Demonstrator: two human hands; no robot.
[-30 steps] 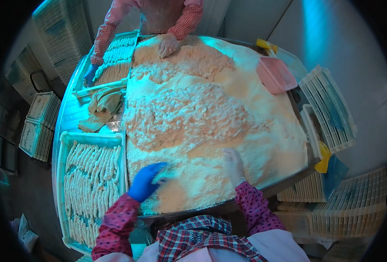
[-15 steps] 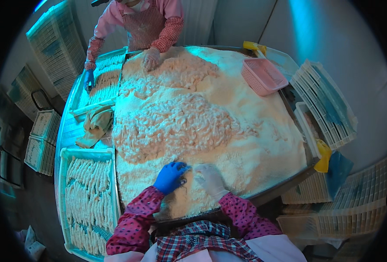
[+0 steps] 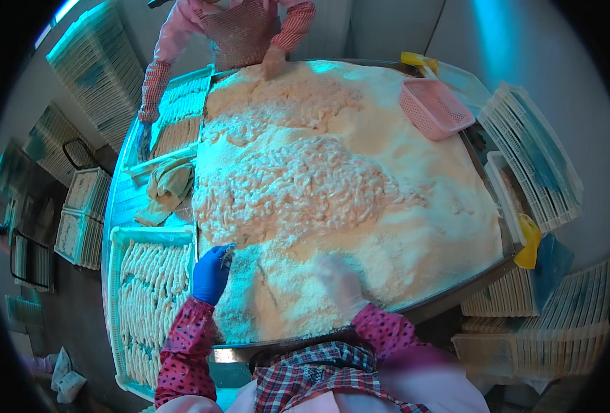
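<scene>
Head view, looking down on a large metal counter (image 3: 456, 299) heaped with pale breadcrumb coating (image 3: 360, 179) that fills the centre of the frame. The left hand (image 3: 211, 274), in a blue glove, sits at lower centre-left on the left margin of the crumb mound; its fingers are drawn together on a small breaded piece (image 3: 228, 252) at their tips, which lies on the crumbs just above the hand. The right hand (image 3: 339, 281), in a crumb-dusted pale glove, rests at lower centre, pressed into the near slope of the mound; whether its fingers are spread or closed cannot be told, since coating and blur hide them. The two hands lie near each other, with bare crumbs between.

Containers: a white slatted tray (image 3: 116, 289) at lower left, just beside the left hand, holds close rows of breaded strips (image 3: 146, 296) laid side by side. A second white tray (image 3: 181, 110) at upper left also carries rows of coated strips; a co-worker in a pink top stands at the top edge, one hand (image 3: 273, 62) on the far side of the mound. A crumpled cloth (image 3: 167, 189) lies between the two trays. A pink perforated basket (image 3: 432, 107) rests tilted on the crumbs at upper right; its contents cannot be made out. Stacks of white crates (image 3: 535, 155) stand along the right and left margins.
</scene>
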